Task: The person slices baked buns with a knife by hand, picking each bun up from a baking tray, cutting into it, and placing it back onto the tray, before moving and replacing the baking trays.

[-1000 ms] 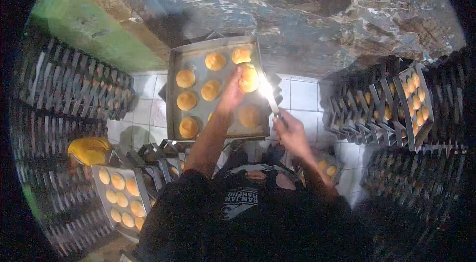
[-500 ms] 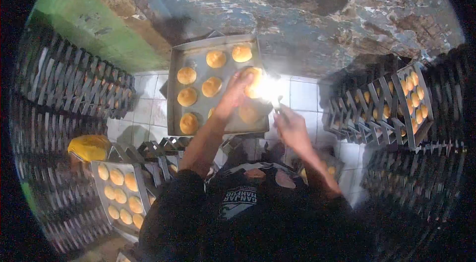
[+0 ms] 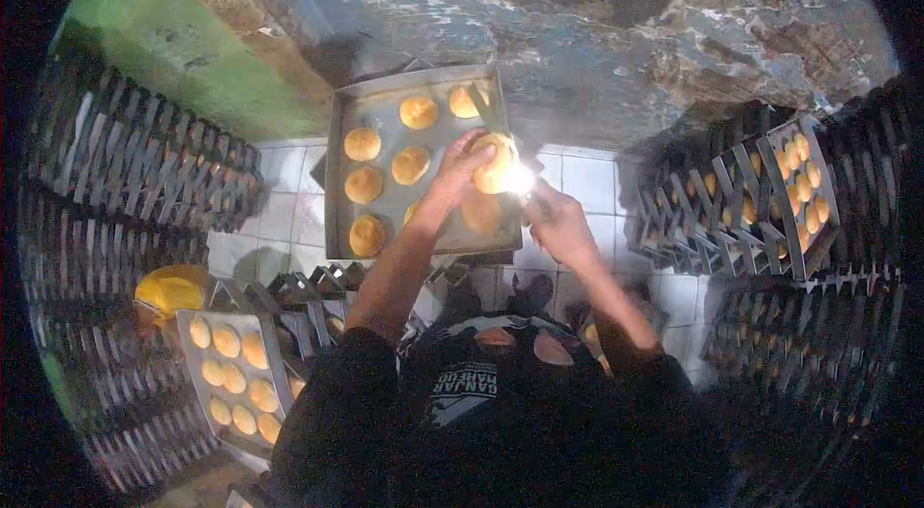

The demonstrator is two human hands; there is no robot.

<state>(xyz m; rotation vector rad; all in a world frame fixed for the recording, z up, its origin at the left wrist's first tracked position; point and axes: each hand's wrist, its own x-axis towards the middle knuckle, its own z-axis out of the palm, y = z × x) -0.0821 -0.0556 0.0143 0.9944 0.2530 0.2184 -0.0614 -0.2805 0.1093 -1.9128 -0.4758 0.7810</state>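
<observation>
My left hand [image 3: 456, 177] is closed around a round golden bun [image 3: 494, 162], held above the right part of a metal baking tray [image 3: 335, 219]. Several more buns lie spaced out on that tray, among them one bun [image 3: 411, 165] left of my hand. In my right hand [image 3: 560, 224] is a knife [image 3: 478, 106], its dark blade tip showing beyond the bun. Bright glare covers the middle of the blade and the bun's right edge, so I cannot tell how deep the blade sits in it.
Stacked metal trays [image 3: 144, 157] rise along the left. A tray of buns [image 3: 279, 368] stands at lower left beside a yellow cloth-like item [image 3: 173, 287]. More stacked trays with buns [image 3: 808, 183] are at right. White floor tiles [image 3: 589, 186] and a peeling wall [image 3: 616, 27] lie ahead.
My right hand has moved slightly up and left, closer to the bun. The blade tip now shows past the bun's far side, and the glare is smaller.
</observation>
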